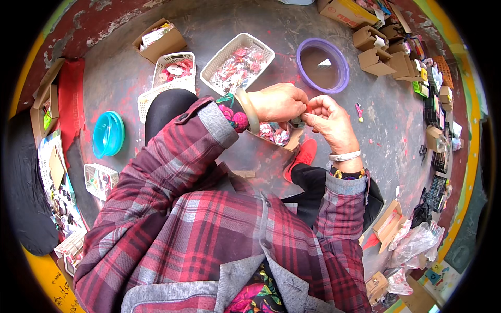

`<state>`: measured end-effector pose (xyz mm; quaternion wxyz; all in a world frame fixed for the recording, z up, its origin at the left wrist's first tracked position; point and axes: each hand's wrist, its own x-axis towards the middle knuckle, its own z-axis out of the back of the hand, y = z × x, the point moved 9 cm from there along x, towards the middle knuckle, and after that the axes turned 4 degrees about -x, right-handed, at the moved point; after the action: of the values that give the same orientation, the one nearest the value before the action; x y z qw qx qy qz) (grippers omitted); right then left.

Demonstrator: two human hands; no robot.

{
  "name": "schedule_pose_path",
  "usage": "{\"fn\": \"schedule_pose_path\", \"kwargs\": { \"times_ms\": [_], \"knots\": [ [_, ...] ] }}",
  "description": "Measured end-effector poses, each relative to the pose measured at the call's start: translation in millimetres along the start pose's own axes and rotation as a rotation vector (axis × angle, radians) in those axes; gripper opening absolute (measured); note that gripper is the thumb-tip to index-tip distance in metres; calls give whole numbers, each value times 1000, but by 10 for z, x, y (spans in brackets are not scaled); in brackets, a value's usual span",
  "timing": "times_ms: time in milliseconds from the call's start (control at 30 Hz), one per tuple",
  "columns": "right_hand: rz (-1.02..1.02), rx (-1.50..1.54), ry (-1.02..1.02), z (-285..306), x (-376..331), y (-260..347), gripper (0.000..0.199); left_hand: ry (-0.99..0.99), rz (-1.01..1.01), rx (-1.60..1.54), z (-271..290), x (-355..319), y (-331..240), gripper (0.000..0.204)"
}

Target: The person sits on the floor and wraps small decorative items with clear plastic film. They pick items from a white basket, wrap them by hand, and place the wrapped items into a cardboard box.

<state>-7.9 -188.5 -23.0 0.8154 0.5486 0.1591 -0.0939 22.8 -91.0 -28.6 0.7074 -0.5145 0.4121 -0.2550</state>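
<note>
My left hand point(276, 104), with a pale bangle at its wrist, has its fingers bent and pinched together. My right hand point(335, 125), wearing a silver-coloured bracelet, meets it fingertip to fingertip. Thumb and forefinger of the right hand are pressed together, its other fingers curled. Whatever lies between the fingertips is too small and too covered to make out. Under both hands is a cardboard box point(294, 140) holding small pink and white pieces point(275, 133), partly hidden by my left hand and sleeve. Beyond my left hand stands a white plastic basket point(209, 70) with pink items in clear bags point(241, 68).
A purple basin point(344, 73) of murky water stands far right, with pink-handled scissors point(359, 111) on the floor nearer. White baskets point(188, 86), a cardboard box point(162, 44) and turquoise basins point(108, 134) are at left. Boxes point(377, 61) and clear plastic bags point(417, 245) line the right wall.
</note>
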Motion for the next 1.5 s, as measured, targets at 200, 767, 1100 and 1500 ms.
{"fn": "schedule_pose_path", "kwargs": {
  "times_ms": [200, 767, 1100, 1500],
  "knots": [
    [-40, 142, 51, -3, 4, -72, 22, 12, 13, -53, -8, -40, -78, 28],
    [-65, 343, 64, 117, -8, -172, 17, -5, -24, -406, 26, -145, -217, 36],
    [185, 197, -163, 399, -132, 220, 15, 66, 5, -792, -4, 18, 60, 20],
    [321, -88, -115, 257, -189, 292, 22, 88, 5, -735, -17, 25, 60, 24]
  ]
}}
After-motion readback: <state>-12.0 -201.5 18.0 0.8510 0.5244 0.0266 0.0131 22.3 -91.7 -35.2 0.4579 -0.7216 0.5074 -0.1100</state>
